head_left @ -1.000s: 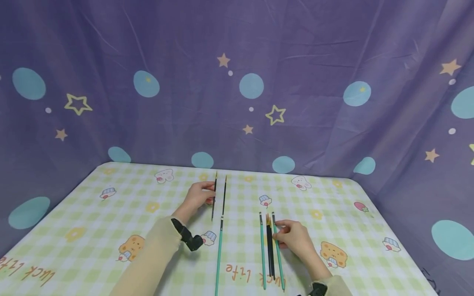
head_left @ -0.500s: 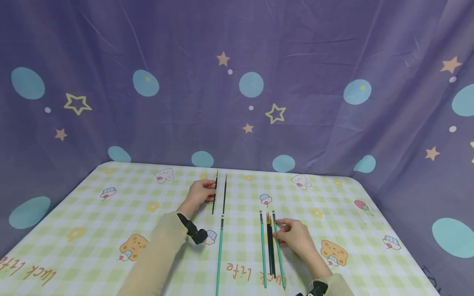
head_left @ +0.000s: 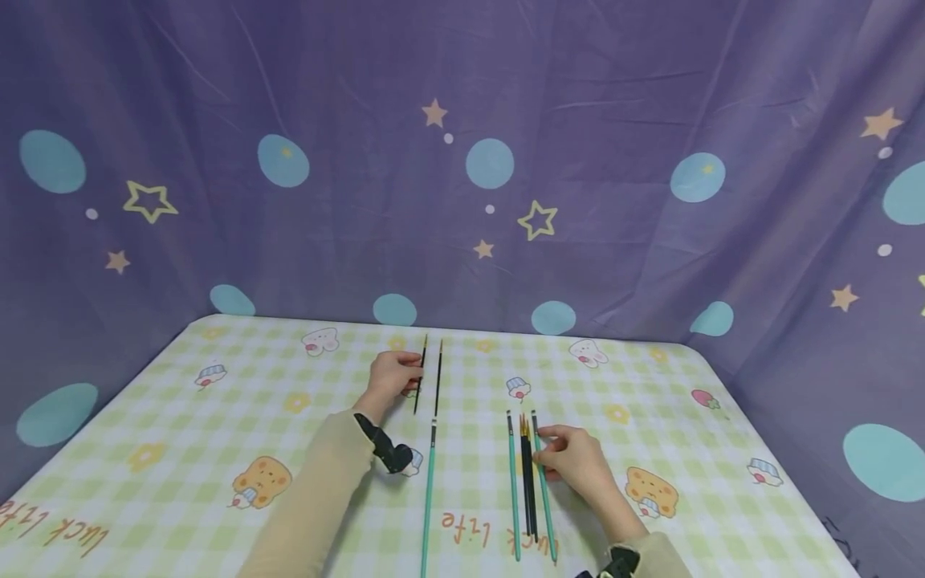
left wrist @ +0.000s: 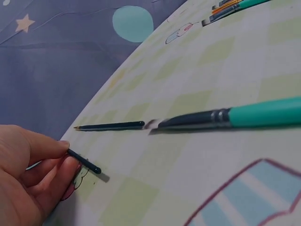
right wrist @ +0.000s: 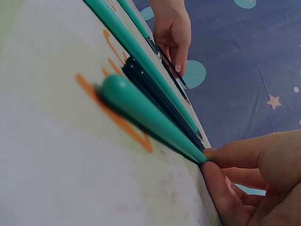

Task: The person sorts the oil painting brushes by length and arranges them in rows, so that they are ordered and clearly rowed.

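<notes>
My left hand (head_left: 390, 376) pinches a thin black paintbrush (head_left: 417, 401) near the far edge, bristles pointing away. In the left wrist view its handle end (left wrist: 91, 165) sits just over its shadow. To its right lies a second black paintbrush (head_left: 438, 381), with a green paintbrush (head_left: 429, 498) in line below it. My right hand (head_left: 578, 461) holds another green paintbrush (head_left: 545, 506) between thumb and fingers, at the right side of a group. Several black paintbrushes (head_left: 528, 482) lie close together there, with one more green paintbrush (head_left: 514, 498) on their left.
A checked cloth (head_left: 325, 498) with printed cakes and lettering covers the table. Behind it hangs a purple curtain (head_left: 376, 241) with stars and blue ovals. Black wrist cameras (head_left: 386, 449) are strapped over the sleeves.
My left hand has shifted slightly right with its black paintbrush, whose near end now lies farther from me. The right hand and its group of paintbrushes stay about where they were.
</notes>
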Demonstrator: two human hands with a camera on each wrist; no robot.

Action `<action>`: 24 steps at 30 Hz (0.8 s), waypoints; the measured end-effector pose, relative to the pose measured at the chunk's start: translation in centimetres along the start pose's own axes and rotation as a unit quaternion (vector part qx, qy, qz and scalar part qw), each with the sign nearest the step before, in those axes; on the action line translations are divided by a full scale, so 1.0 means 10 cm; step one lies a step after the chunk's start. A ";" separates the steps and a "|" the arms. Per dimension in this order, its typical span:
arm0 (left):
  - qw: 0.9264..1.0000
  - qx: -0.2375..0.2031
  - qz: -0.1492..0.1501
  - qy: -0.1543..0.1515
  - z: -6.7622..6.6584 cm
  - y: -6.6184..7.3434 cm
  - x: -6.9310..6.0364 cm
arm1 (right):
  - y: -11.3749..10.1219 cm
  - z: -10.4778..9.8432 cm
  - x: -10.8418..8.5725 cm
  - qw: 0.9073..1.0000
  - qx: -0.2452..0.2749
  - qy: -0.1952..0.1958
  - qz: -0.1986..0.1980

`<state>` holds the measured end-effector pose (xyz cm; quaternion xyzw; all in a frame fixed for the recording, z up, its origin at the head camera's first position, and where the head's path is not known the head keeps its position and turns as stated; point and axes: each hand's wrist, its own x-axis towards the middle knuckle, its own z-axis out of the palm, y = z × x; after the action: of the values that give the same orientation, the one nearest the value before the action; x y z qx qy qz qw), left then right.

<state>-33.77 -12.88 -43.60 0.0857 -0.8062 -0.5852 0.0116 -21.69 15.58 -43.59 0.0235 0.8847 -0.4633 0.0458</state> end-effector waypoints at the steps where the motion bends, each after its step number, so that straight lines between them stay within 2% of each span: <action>1: 1.000 0.003 -0.001 0.003 0.01 0.01 0.00 | 0.00 0.00 0.00 1.000 0.000 0.000 0.001; 8: 0.999 0.021 -0.014 0.020 0.03 0.03 -0.01 | -0.01 0.00 0.00 1.000 0.006 -0.002 0.001; 18: 0.997 0.064 0.022 0.046 0.08 0.04 -0.05 | 0.01 0.01 0.00 1.000 0.005 0.000 0.002; 24: 0.995 0.077 0.029 0.065 0.11 0.03 -0.04 | 0.01 0.00 0.00 1.000 0.005 0.000 0.000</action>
<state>-33.51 -11.73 -43.64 0.1010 -0.8484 -0.5143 0.0743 -21.65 15.65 -43.64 0.0237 0.8822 -0.4681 0.0456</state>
